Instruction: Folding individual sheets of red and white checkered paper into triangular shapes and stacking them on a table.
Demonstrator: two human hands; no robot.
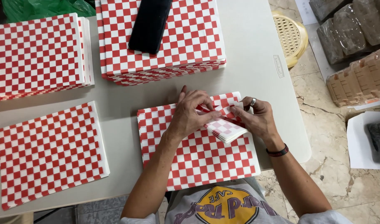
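I sit at a pale grey bench (256,54) over a floor of beige marbled tiles (335,166). Stacks of red-and-white checked paper sheets cover the bench: one at the far left (36,56), a thick one at the far middle (185,41) with a flat black case (150,24) lying on top, a thin one at the near left (51,153), and the stack right in front of me (202,157). Off the bench to the right, wrapped brown bundles (355,74) and a round woven gold-coloured thing (290,36) rest on the floor. On the far right corner of the near stack lies a small folded wad of checked sheets (225,127), its pale backs turned up. My left hand (192,114) arches over the wad, fingertips pressed together on its upper fold. My right hand (256,118), with a ring on one finger and a dark band at the wrist, meets it from the right, thumb and fingers pinching the same fold, so the wad sits between and just under both hands.
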